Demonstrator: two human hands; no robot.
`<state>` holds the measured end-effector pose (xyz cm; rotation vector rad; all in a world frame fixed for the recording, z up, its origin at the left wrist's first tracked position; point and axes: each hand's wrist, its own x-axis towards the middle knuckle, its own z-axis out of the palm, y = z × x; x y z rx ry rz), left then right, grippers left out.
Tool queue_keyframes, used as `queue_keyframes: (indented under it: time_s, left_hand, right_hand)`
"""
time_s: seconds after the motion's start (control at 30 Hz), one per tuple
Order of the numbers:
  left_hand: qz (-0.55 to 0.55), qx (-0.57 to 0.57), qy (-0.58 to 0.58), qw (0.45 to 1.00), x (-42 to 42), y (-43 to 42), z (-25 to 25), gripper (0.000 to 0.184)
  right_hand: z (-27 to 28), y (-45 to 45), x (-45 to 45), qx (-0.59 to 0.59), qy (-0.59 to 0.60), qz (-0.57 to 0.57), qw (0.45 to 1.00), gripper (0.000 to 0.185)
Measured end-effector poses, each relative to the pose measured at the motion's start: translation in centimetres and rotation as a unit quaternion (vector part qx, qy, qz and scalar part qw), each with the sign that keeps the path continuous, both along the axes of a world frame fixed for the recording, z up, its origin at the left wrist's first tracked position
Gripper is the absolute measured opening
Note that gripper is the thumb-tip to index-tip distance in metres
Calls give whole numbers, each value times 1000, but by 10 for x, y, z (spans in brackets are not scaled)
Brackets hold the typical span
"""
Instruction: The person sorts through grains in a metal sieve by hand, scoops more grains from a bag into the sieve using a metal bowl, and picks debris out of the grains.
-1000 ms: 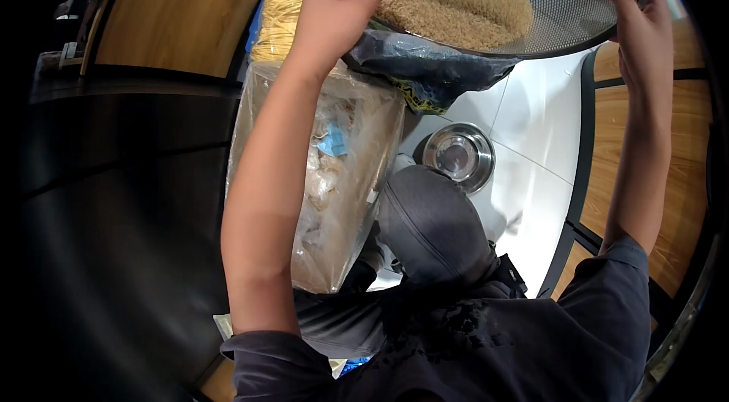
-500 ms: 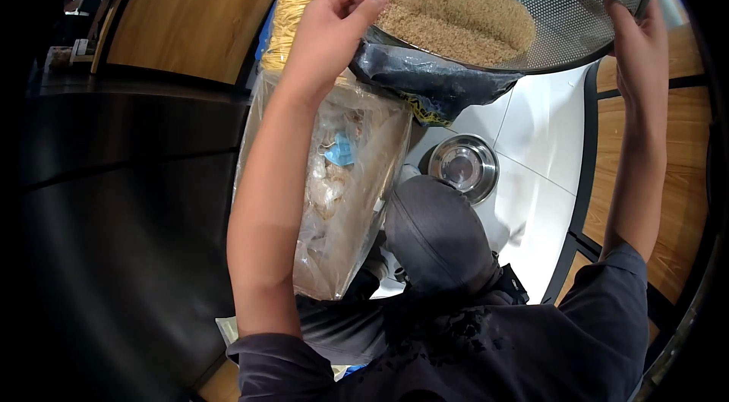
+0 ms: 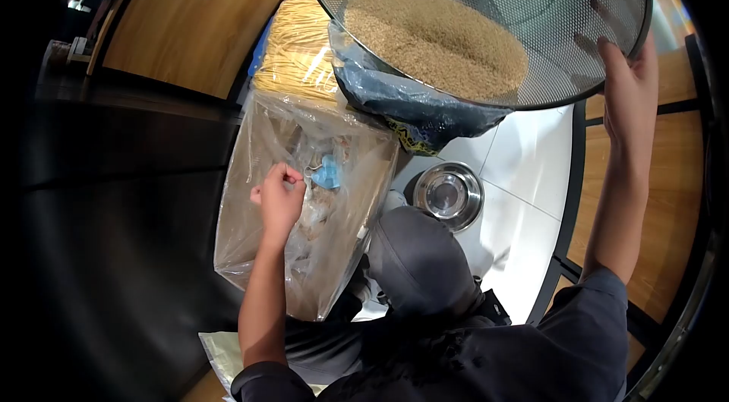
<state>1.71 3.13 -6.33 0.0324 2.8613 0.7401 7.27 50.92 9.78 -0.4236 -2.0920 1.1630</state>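
Observation:
My right hand (image 3: 632,87) grips the rim of a large round mesh sieve (image 3: 558,15) on its right side. A mound of light brown grain (image 3: 437,41) lies toward the sieve's near side. Below the sieve's near rim is a dark plastic bag (image 3: 425,115) with yellow print. My left hand (image 3: 281,193) hovers above a plastic-lined box (image 3: 243,197), its fingertips pinched together; whatever they hold, if anything, is too small to make out. A blue face mask (image 3: 328,173) and crumpled clear plastic lie inside the box.
A steel bowl (image 3: 449,196) stands on the white tiled floor (image 3: 524,174) beside my knee. A clear pack of yellow sticks or noodles (image 3: 300,41) sits behind the box. Wood-faced cabinets (image 3: 638,197) flank both sides.
My left hand has left the sieve's near rim and come down and left over the box. My right hand still holds the sieve, which sits slightly lower in view.

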Motion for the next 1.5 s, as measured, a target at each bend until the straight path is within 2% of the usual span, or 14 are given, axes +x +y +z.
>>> queue_keyframes:
  time_s: [0.1, 0.23, 0.37, 0.43, 0.5, 0.57, 0.73, 0.8, 0.87, 0.9, 1.13, 1.3, 1.43, 1.5]
  left_hand:
    - [-44, 25, 87, 995, -17, 27, 2, 8]
    - [-137, 147, 331, 922, -59, 103, 49, 17]
    - [-321, 120, 364, 866, -89, 167, 90, 28]
    - [-319, 73, 353, 876, -93, 191, 86, 33]
    - [-315, 22, 345, 884, -92, 211, 88, 39]
    - [-302, -54, 235, 922, -90, 229, 95, 46]
    - [-320, 13, 228, 919, -91, 238, 89, 42]
    - [-395, 62, 223, 889, -91, 232, 88, 37]
    - [-411, 69, 176, 892, -88, 224, 93, 34]
    - [-424, 80, 130, 893, -84, 221, 96, 32]
    - [-453, 122, 148, 871, -77, 207, 91, 25]
    - [-458, 103, 96, 878, -71, 203, 99, 17]
    - [-449, 132, 92, 879, -71, 201, 99, 18]
    - [-432, 129, 97, 887, -72, 202, 101, 31]
  right_hand:
    - [3, -13, 2, 7, 16, 5, 1000, 54]
    - [2, -11, 8, 26, 6, -2, 1000, 45]
    - [6, -25, 11, 0, 28, 5, 1000, 43]
    - [5, -24, 14, -4, 44, 11, 999, 42]
    - [4, -20, 14, -34, 46, 35, 998, 52]
    - [6, -22, 14, -23, 41, 28, 998, 52]
    - [5, -26, 10, -23, 44, 17, 999, 51]
    - [3, -27, 7, -16, 47, 4, 999, 51]
    - [1, -28, 4, 82, 25, -63, 994, 49]
    - [1, -30, 2, 78, 25, -64, 995, 49]
    - [4, -30, -3, 99, 20, -89, 991, 46]
    - [4, -32, -5, 94, 15, -109, 989, 44]
    - [6, -34, -5, 101, -8, -139, 985, 39]
    - [4, -30, -3, 98, 5, -132, 986, 37]
